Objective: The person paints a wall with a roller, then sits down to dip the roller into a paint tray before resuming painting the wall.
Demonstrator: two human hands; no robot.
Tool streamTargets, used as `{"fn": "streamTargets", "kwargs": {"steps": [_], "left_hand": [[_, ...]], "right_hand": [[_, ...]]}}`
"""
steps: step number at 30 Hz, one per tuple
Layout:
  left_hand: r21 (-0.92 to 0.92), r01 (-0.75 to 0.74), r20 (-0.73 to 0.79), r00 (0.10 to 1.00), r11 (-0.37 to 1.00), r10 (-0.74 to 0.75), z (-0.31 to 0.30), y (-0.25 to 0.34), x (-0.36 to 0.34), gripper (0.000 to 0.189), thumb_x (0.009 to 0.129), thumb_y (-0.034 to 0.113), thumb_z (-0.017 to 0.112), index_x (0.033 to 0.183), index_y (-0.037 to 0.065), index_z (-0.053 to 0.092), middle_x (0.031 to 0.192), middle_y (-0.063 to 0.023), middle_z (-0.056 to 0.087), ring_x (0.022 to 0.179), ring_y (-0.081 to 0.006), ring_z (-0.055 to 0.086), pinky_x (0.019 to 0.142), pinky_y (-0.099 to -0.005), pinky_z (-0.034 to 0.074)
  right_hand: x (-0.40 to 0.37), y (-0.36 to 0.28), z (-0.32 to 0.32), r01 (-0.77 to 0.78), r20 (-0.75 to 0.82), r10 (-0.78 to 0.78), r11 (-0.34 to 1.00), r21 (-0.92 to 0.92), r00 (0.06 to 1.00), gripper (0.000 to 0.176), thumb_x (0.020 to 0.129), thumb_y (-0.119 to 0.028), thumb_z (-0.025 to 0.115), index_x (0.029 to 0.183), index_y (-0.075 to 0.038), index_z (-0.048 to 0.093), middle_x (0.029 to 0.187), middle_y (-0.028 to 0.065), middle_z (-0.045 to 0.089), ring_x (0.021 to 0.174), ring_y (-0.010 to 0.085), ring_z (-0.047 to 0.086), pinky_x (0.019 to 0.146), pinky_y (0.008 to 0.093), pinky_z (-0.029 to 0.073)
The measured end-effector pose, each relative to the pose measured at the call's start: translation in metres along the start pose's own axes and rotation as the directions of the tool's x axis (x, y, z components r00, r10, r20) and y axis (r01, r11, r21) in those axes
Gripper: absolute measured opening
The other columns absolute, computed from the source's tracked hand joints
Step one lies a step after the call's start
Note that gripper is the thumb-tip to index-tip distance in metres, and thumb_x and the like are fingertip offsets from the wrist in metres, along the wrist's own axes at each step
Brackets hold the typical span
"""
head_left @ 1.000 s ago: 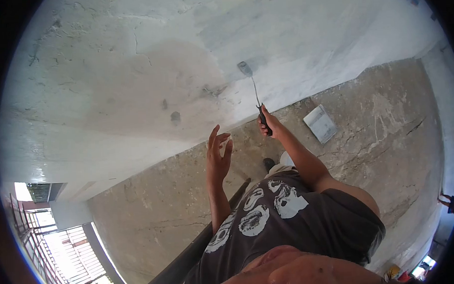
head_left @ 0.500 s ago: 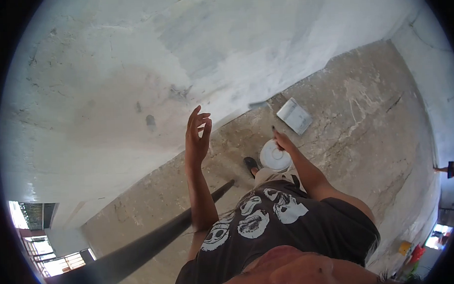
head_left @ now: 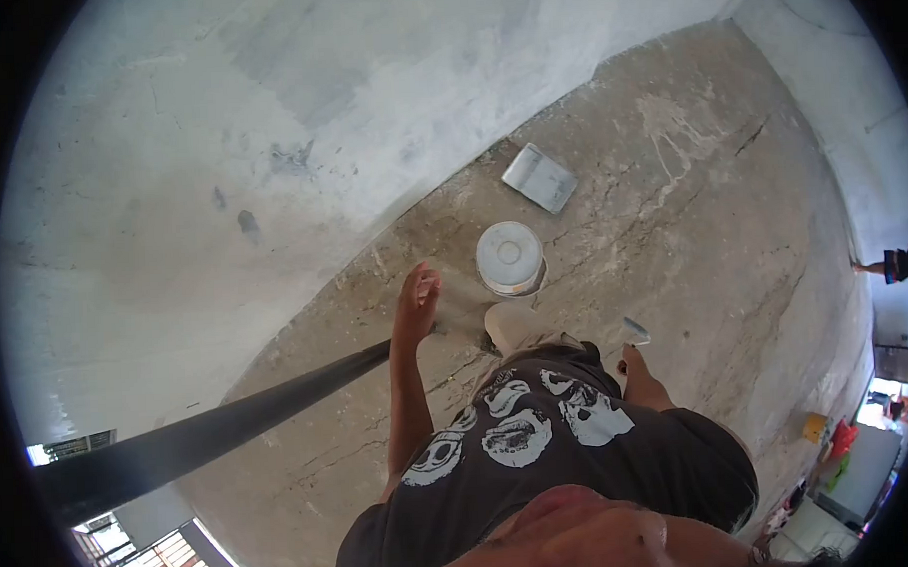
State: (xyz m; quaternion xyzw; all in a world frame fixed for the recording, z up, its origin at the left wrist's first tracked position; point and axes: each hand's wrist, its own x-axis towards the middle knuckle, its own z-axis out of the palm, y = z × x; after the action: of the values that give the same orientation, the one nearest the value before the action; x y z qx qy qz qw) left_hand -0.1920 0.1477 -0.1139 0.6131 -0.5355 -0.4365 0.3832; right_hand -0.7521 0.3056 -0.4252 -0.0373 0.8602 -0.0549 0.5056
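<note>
My right hand [head_left: 632, 363] is closed low beside my right hip, gripping what looks like a small paint roller [head_left: 636, 329] with a pale head. My left hand [head_left: 418, 303] is raised in front of me on the left side, its fingers loosely bent and apart, holding nothing. A bucket with a round white lid [head_left: 510, 254] stands on the floor between and ahead of both hands. Farther off, near the foot of the wall, lies a whitish rectangular tray [head_left: 540, 178].
A patchy white wall [head_left: 298, 99] rises ahead and to the left. The concrete floor [head_left: 712, 234] is cracked and paint-splashed. A thick dark pole [head_left: 219, 432] slants in from the lower left. Yellow [head_left: 815, 428] and red items [head_left: 841, 438] sit at the far right.
My right hand has drawn back from above the bucket to my right side with the roller. My left hand has lowered away from the wall. The view has shifted, uncovering the bucket lid.
</note>
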Motion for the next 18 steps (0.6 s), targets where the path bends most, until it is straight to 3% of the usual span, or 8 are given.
{"fn": "streamTargets", "kwargs": {"steps": [4, 6, 7, 8, 10, 12, 15, 18], "left_hand": [[0.083, -0.053, -0.045, 0.997, 0.995, 0.057, 0.004, 0.002, 0.007, 0.048, 0.099, 0.025, 0.060, 0.140, 0.003, 0.045, 0.123, -0.0116, 0.062, 0.110, -0.0219, 0.063, 0.085, -0.0348, 0.052], [0.088, -0.104, -0.079, 0.991, 0.991, 0.111, 0.006, 0.007, 0.014, 0.048, 0.099, 0.026, 0.060, 0.139, 0.003, 0.045, 0.123, -0.0111, 0.062, 0.110, -0.0222, 0.063, 0.084, -0.0349, 0.052], [0.084, -0.094, -0.077, 0.992, 0.992, 0.100, 0.008, 0.006, 0.015, 0.048, 0.099, 0.026, 0.060, 0.139, 0.003, 0.045, 0.123, -0.0111, 0.062, 0.110, -0.0222, 0.063, 0.084, -0.0349, 0.052], [0.058, -0.087, -0.075, 0.993, 0.995, 0.091, 0.009, 0.006, 0.020, 0.049, 0.099, 0.027, 0.060, 0.139, 0.003, 0.046, 0.123, -0.0112, 0.062, 0.109, -0.0219, 0.064, 0.084, -0.0347, 0.052], [0.026, -0.075, -0.077, 0.994, 0.997, 0.077, 0.013, 0.003, 0.029, 0.049, 0.099, 0.027, 0.060, 0.139, 0.003, 0.046, 0.123, -0.0113, 0.062, 0.108, -0.0216, 0.064, 0.084, -0.0345, 0.052], [0.021, -0.068, -0.060, 0.996, 0.998, 0.069, 0.021, -0.003, 0.038, 0.048, 0.099, 0.028, 0.060, 0.138, 0.003, 0.047, 0.123, -0.0121, 0.062, 0.106, -0.0224, 0.065, 0.082, -0.0347, 0.052], [0.095, 0.032, -0.066, 0.998, 0.995, -0.025, 0.039, 0.005, 0.056, 0.042, 0.098, 0.027, 0.061, 0.130, 0.002, 0.052, 0.122, -0.0133, 0.062, 0.104, -0.0239, 0.066, 0.080, -0.0354, 0.052], [0.122, 0.067, -0.023, 0.998, 0.990, -0.064, 0.058, -0.014, 0.086, 0.035, 0.098, 0.028, 0.061, 0.121, 0.003, 0.057, 0.120, -0.0151, 0.062, 0.103, -0.0264, 0.066, 0.081, -0.0369, 0.052]], "right_hand": [[0.044, -0.012, 0.003, 0.260, 0.122, -0.234, 0.919, -0.295, 0.965, 0.063, 0.094, -0.051, 0.038, 0.070, -0.001, 0.067, 0.059, 0.0155, 0.064, 0.050, 0.0309, 0.063, 0.053, 0.0457, 0.050], [0.002, -0.066, 0.008, 0.208, -0.079, -0.245, 0.925, -0.318, 0.966, 0.063, 0.093, -0.051, 0.041, 0.073, 0.001, 0.069, 0.064, 0.0175, 0.067, 0.061, 0.0323, 0.068, 0.063, 0.0436, 0.053], [-0.022, -0.088, 0.004, 0.310, -0.157, -0.369, 0.901, -0.303, 0.916, 0.059, 0.094, -0.048, 0.045, 0.072, 0.002, 0.066, 0.064, 0.0177, 0.065, 0.061, 0.0335, 0.067, 0.062, 0.0473, 0.052], [-0.043, -0.112, 0.002, 0.413, -0.235, -0.485, 0.861, -0.296, 0.842, 0.055, 0.095, -0.045, 0.049, 0.072, 0.003, 0.063, 0.064, 0.0180, 0.063, 0.060, 0.0347, 0.066, 0.060, 0.0509, 0.051], [-0.074, -0.154, 0.004, 0.614, -0.503, -0.737, 0.665, -0.425, 0.451, 0.048, 0.096, -0.045, 0.051, 0.092, 0.001, 0.063, 0.083, 0.0208, 0.067, 0.080, 0.0386, 0.068, 0.071, 0.0523, 0.051], [-0.097, -0.202, -0.012, 0.649, -0.457, -0.732, 0.671, -0.358, 0.505, 0.047, 0.095, -0.048, 0.053, 0.105, -0.003, 0.060, 0.099, 0.0226, 0.067, 0.095, 0.0414, 0.064, 0.079, 0.0525, 0.049], [-0.094, -0.257, -0.026, 0.688, -0.388, -0.737, 0.667, -0.286, 0.553, 0.046, 0.095, -0.048, 0.053, 0.106, -0.003, 0.059, 0.097, 0.0232, 0.067, 0.094, 0.0414, 0.065, 0.077, 0.0533, 0.049], [-0.098, -0.294, -0.029, 0.678, -0.350, -0.788, 0.614, -0.404, 0.506, 0.044, 0.097, -0.046, 0.051, 0.103, -0.003, 0.060, 0.097, 0.0227, 0.067, 0.093, 0.0407, 0.065, 0.077, 0.0525, 0.049]]}}
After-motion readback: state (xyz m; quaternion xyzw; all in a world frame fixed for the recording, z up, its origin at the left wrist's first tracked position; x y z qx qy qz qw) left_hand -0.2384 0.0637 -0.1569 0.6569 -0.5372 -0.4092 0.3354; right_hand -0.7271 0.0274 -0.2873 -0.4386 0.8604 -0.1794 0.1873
